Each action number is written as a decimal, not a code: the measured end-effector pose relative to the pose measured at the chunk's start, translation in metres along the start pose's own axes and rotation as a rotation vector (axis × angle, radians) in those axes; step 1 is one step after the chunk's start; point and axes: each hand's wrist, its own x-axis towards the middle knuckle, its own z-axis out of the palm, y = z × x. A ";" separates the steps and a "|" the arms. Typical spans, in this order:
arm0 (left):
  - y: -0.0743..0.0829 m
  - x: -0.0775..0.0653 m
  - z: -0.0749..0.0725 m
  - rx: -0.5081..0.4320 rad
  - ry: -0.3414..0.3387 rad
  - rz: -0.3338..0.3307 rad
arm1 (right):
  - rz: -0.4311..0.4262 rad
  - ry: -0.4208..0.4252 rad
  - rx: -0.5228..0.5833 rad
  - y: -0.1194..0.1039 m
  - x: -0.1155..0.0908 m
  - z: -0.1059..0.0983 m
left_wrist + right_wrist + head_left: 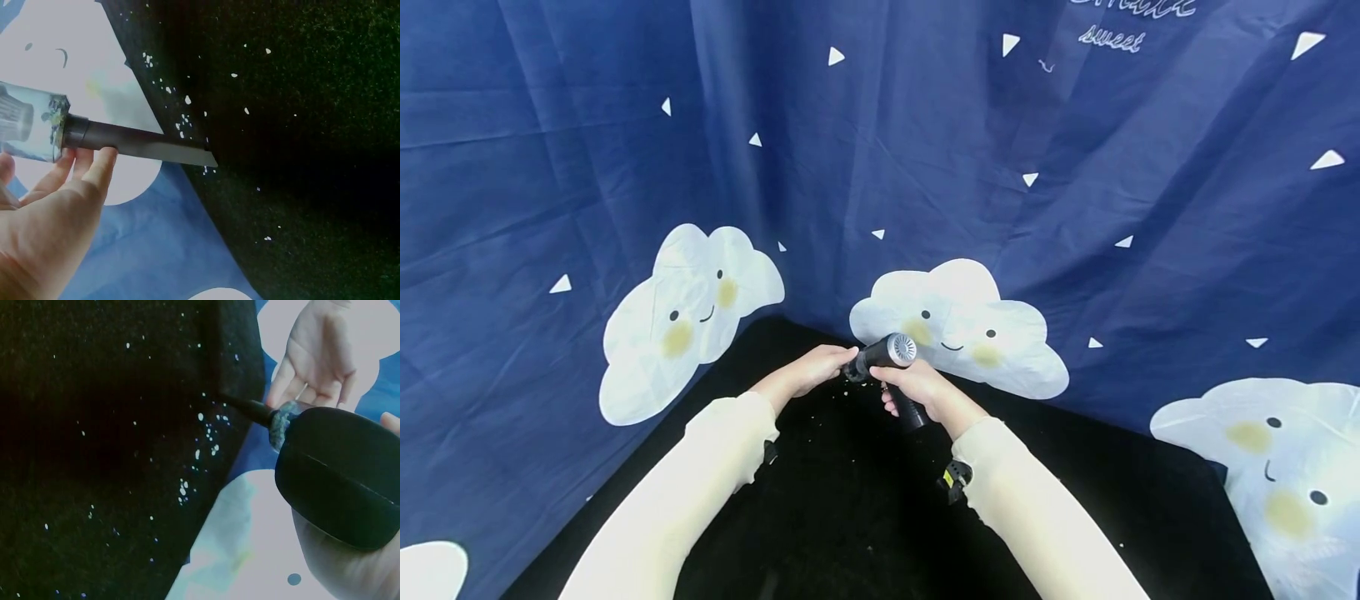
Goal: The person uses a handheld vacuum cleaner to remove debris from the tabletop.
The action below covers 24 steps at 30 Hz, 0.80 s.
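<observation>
A black handheld vacuum (880,352) with a round silver vent on its end is held in front of me over the dark floor. My right hand (922,389) grips its handle (912,413), fingers curled round it. My left hand (812,369) touches its front part with fairly straight fingers. In the left wrist view, these fingertips (107,154) meet the underside of the narrow nozzle (147,142), just ahead of the clear dust cup (44,122). Greyish fluff lies inside the cup. The nozzle's slanted tip overlaps white scraps (185,119) on the floor.
Black floor covering (842,517) spreads below, with small white bits scattered over it. Dark blue fabric (880,167) hangs along the back and left, printed with white triangles and smiling clouds (958,325). Its lower edge meets the floor near the nozzle.
</observation>
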 end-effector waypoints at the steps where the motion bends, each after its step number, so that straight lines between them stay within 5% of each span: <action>1: 0.001 0.000 0.001 -0.009 -0.005 0.002 | 0.001 -0.002 -0.013 -0.002 -0.001 -0.001; 9: 0.006 0.003 0.006 -0.108 -0.034 -0.006 | 0.003 0.016 -0.075 -0.014 -0.005 -0.009; 16: 0.010 0.009 0.007 -0.135 0.037 0.009 | -0.050 0.039 -0.071 -0.017 -0.005 -0.006; 24: 0.007 0.015 0.005 -0.141 0.041 0.000 | -0.058 0.077 -0.080 -0.013 -0.001 -0.001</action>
